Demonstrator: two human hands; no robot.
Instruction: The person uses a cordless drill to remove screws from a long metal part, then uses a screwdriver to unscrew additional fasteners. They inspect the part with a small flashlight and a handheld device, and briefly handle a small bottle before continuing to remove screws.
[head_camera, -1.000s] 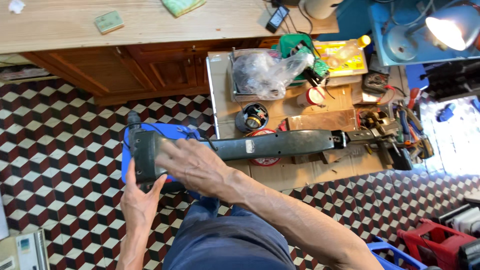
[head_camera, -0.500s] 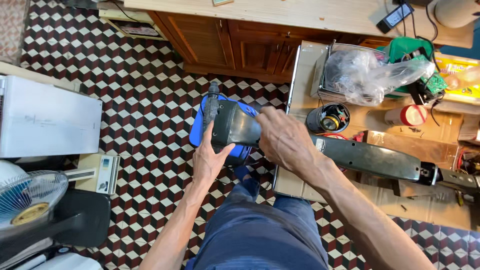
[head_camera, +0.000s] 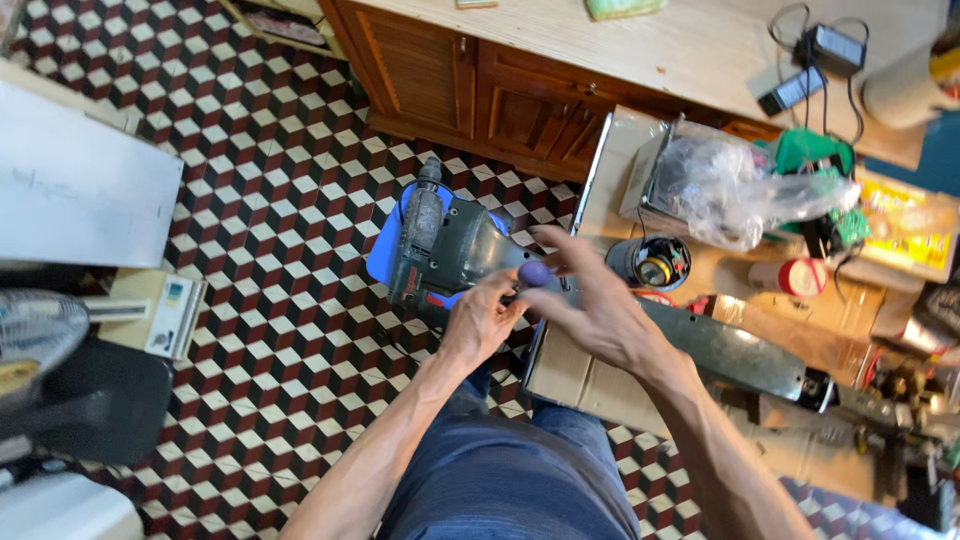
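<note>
Both hands are working at the near end of the power tool (head_camera: 450, 255) (heavy and stiff, by its look), the left hand (head_camera: 485, 320) gripping its dark body while the right hand (head_camera: 590, 305), fingers loosely spread, is pinching a small purple knob (head_camera: 534, 273) above the checkered floor (head_camera: 270, 200), left of the table (head_camera: 620, 170).

Bright, even daylight, soft shadows only. Mild glare on plastic bag (head_camera: 735, 185) right of grip. Motion blur on fingertips, wide-angle stretch at edges.
</note>
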